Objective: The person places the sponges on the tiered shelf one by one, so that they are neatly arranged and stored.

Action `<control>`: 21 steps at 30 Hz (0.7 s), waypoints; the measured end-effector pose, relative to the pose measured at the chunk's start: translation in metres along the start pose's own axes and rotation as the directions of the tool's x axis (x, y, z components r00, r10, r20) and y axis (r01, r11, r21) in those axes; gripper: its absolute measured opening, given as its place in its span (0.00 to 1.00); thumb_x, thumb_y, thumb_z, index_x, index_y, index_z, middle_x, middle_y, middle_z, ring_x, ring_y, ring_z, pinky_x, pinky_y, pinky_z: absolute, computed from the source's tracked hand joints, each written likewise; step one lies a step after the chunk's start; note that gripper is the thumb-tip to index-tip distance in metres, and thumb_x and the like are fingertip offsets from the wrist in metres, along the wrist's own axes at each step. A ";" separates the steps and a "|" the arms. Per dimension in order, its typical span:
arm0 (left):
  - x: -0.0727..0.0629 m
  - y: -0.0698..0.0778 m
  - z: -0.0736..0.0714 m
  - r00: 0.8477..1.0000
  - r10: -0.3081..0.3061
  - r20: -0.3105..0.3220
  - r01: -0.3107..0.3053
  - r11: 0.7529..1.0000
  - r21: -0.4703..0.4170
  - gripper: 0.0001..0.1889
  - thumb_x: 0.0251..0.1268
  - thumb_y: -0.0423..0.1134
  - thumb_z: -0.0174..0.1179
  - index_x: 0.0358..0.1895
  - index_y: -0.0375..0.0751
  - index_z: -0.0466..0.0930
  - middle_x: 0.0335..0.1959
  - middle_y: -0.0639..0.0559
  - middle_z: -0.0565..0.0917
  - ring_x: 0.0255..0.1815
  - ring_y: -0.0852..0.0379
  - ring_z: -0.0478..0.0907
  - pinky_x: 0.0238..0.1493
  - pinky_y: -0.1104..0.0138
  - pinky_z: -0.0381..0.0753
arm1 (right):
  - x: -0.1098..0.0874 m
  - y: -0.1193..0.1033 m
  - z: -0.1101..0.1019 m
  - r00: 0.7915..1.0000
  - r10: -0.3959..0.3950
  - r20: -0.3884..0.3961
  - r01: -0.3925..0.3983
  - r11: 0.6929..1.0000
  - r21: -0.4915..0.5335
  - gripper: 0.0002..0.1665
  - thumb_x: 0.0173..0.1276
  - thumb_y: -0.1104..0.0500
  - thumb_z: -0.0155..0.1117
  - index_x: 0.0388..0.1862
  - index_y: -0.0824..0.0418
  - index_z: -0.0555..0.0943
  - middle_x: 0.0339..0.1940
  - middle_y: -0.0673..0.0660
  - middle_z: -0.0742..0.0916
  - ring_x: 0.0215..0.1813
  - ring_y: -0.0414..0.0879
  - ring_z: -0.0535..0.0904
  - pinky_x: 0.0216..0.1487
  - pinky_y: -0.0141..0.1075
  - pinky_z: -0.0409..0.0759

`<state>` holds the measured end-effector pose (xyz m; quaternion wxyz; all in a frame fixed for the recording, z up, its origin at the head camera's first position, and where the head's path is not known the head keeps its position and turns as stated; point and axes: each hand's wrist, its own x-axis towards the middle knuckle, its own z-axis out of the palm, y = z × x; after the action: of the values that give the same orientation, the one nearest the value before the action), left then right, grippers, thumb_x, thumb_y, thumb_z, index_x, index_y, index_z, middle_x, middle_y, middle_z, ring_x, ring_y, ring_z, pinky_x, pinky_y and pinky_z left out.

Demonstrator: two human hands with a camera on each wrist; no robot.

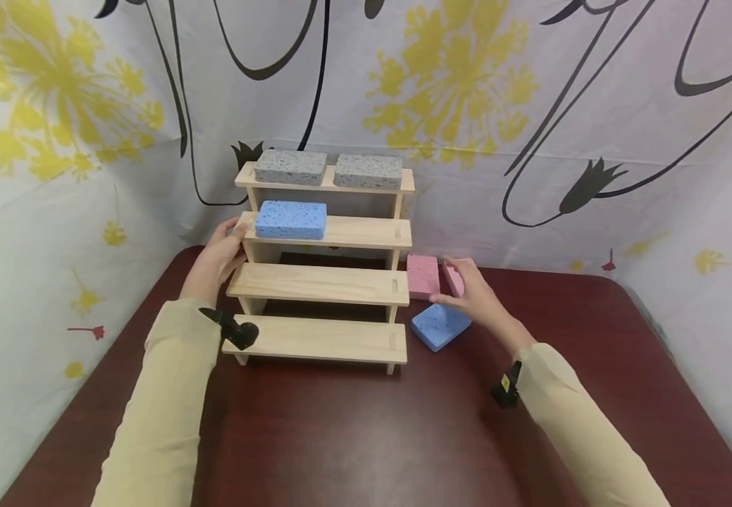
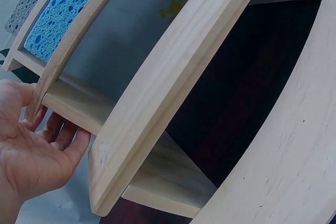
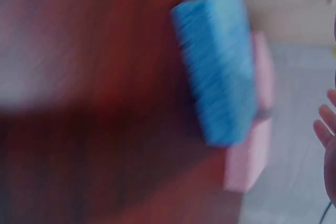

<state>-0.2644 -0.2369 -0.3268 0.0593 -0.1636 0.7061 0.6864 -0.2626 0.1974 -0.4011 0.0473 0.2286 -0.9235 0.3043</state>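
Observation:
At the left end of a four-tier wooden shelf [image 1: 318, 283], my left hand [image 1: 218, 252] grips the second board from the top. The left wrist view shows the thumb at that board's end and the fingers of the left hand [image 2: 39, 153] curled by the side support. My right hand [image 1: 475, 299] hovers over a loose blue sponge [image 1: 439, 327], fingers apart and holding nothing. Behind it are two pink sponges, one [image 1: 423, 276] beside the shelf and another [image 1: 454, 279] partly hidden by the hand. In the blurred right wrist view, the blue sponge [image 3: 218, 72] overlaps both pink ones.
Two grey sponges [image 1: 291, 167] [image 1: 368, 172] lie on the top board. Another blue sponge [image 1: 291, 220] sits on the left part of the second board. The shelf stands on a dark red table [image 1: 353, 436], with a patterned cloth [image 1: 340, 91] behind it.

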 end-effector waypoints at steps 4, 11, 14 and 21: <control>0.001 0.000 0.000 1.000 -0.006 -0.008 0.006 1.000 -0.007 0.30 0.72 0.48 0.36 0.73 0.54 0.38 0.74 0.43 0.43 0.73 0.51 0.50 0.73 0.61 0.54 | -0.018 0.027 0.009 0.993 0.014 0.114 -0.008 0.999 -0.049 0.51 0.49 0.44 0.72 0.66 0.67 0.63 0.63 0.67 0.70 0.65 0.61 0.64 0.64 0.58 0.63; 0.001 -0.001 0.002 1.000 0.012 -0.005 -0.012 1.000 -0.008 0.30 0.73 0.48 0.34 0.73 0.52 0.36 0.74 0.42 0.42 0.73 0.49 0.49 0.73 0.60 0.53 | -0.037 0.043 0.015 0.962 0.007 0.271 0.051 0.977 -0.205 0.61 0.41 0.30 0.68 0.70 0.57 0.58 0.69 0.62 0.66 0.69 0.58 0.60 0.67 0.57 0.61; 0.001 -0.002 0.002 1.000 0.010 0.001 -0.010 1.000 0.004 0.30 0.73 0.49 0.34 0.73 0.52 0.35 0.74 0.43 0.41 0.73 0.49 0.48 0.73 0.59 0.52 | -0.041 0.042 0.015 0.960 0.004 0.279 0.067 0.967 -0.245 0.60 0.42 0.31 0.69 0.70 0.54 0.59 0.69 0.62 0.67 0.68 0.59 0.61 0.65 0.58 0.62; 0.003 -0.003 0.000 1.000 0.006 0.002 -0.006 1.000 0.021 0.30 0.73 0.48 0.33 0.73 0.52 0.35 0.74 0.42 0.43 0.73 0.49 0.49 0.73 0.59 0.53 | -0.044 0.041 0.016 0.970 0.008 0.245 0.056 0.966 -0.254 0.53 0.38 0.36 0.74 0.64 0.53 0.68 0.53 0.61 0.72 0.51 0.52 0.68 0.50 0.47 0.74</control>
<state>-0.2665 -0.2376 -0.3307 0.0598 -0.1603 0.7138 0.6792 -0.2413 0.2345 -0.4459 -0.0333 0.2672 -0.9513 0.1501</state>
